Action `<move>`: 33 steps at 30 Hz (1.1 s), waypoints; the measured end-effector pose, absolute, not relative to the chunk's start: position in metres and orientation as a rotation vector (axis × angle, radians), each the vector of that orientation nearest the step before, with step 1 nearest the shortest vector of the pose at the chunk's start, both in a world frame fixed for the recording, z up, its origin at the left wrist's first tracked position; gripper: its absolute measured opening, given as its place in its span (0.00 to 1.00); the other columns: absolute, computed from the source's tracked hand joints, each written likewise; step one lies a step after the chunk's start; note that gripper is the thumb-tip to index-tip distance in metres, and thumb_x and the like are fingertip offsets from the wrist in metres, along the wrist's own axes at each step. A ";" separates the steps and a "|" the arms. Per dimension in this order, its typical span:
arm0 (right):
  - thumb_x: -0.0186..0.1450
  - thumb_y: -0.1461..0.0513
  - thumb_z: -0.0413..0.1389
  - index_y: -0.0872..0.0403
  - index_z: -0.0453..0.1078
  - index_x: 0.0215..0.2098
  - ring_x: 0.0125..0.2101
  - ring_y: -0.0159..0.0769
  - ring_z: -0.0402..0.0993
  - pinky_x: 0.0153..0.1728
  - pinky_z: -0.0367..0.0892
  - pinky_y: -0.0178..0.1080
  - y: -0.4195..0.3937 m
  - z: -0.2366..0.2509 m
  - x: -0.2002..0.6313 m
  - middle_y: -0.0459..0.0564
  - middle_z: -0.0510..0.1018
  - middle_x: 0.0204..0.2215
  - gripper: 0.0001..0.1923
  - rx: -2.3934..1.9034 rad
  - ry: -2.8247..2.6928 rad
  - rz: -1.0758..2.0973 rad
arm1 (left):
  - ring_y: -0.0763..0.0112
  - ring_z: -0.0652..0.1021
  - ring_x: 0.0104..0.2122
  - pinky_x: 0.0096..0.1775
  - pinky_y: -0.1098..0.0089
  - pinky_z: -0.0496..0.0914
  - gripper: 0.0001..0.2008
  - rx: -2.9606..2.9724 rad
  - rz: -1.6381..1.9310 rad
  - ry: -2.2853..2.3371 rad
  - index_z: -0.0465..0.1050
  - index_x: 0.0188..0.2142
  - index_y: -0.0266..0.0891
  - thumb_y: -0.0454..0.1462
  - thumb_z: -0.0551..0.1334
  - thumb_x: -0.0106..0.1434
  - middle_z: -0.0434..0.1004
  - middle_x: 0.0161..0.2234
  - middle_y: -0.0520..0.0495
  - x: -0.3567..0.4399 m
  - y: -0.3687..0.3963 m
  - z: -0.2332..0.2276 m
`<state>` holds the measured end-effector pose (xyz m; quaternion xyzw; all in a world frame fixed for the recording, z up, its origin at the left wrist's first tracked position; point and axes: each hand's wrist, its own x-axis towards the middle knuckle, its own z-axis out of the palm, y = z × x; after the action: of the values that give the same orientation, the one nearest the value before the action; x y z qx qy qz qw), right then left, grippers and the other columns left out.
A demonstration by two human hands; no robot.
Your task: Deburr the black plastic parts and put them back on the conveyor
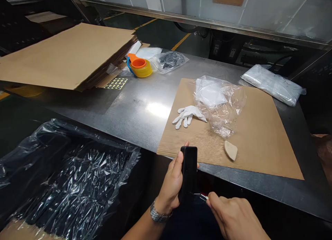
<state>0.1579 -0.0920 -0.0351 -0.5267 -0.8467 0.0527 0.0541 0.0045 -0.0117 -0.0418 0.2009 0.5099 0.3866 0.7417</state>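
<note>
My left hand [172, 181] is wrapped round a black rectangular case [190, 169] with rounded corners, held upright just in front of the table edge. My right hand [234, 212] is closed, pinching a slim tool [203, 197] with a pale metallic tip. The tip points left at the lower part of the case; whether it touches is too dark to tell, and the handle is mostly hidden in my fingers. On the cardboard sheet [261, 143] beyond my hands lie a beige wedge-shaped pad [230, 150] and a white glove [189, 115].
Crumpled clear plastic [223, 119] lies on the cardboard. A cardboard stack [70, 56], yellow tape in a dispenser [141, 68], a sticker sheet [116, 83] and bagged black parts [171, 60] are along the left. Wrapped plastic [272, 84] lies back right. A plastic-lined bin [72, 177] stands lower left.
</note>
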 end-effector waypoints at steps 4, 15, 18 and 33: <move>0.70 0.63 0.35 0.51 0.56 0.26 0.06 0.31 0.63 0.13 0.36 0.36 -0.093 -0.036 0.158 0.37 0.65 0.09 0.16 -1.605 -2.577 0.175 | 0.76 0.69 0.22 0.22 0.78 0.66 0.29 0.463 0.847 1.112 0.55 0.59 0.47 0.52 0.51 0.61 0.74 0.26 0.47 0.007 -0.010 -0.041; 0.70 0.62 0.35 0.50 0.56 0.26 0.07 0.33 0.64 0.14 0.38 0.36 -0.097 -0.046 0.159 0.37 0.66 0.10 0.16 -1.705 -2.542 0.303 | 0.74 0.71 0.22 0.23 0.76 0.66 0.32 0.472 0.877 1.140 0.53 0.60 0.44 0.52 0.53 0.60 0.74 0.25 0.48 0.010 -0.009 -0.041; 0.70 0.60 0.36 0.51 0.58 0.26 0.10 0.32 0.65 0.16 0.40 0.35 -0.097 -0.048 0.159 0.40 0.67 0.11 0.17 -1.784 -2.478 0.524 | 0.71 0.74 0.25 0.26 0.74 0.68 0.32 0.471 0.899 1.135 0.53 0.60 0.44 0.52 0.54 0.60 0.75 0.26 0.47 0.009 -0.008 -0.041; 0.67 0.49 0.40 0.55 0.61 0.45 0.17 0.27 0.65 0.19 0.58 0.30 -0.069 -0.058 0.214 0.43 0.69 0.20 0.21 -1.868 -1.262 1.220 | 0.74 0.73 0.23 0.28 0.73 0.69 0.24 0.110 0.913 0.827 0.56 0.58 0.47 0.46 0.52 0.63 0.73 0.26 0.47 0.014 0.003 -0.039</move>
<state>0.2144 -0.0688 -0.0580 -0.6985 -0.4719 0.4562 0.2851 0.0136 0.0031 -0.0390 0.0516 0.3876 0.4280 0.8149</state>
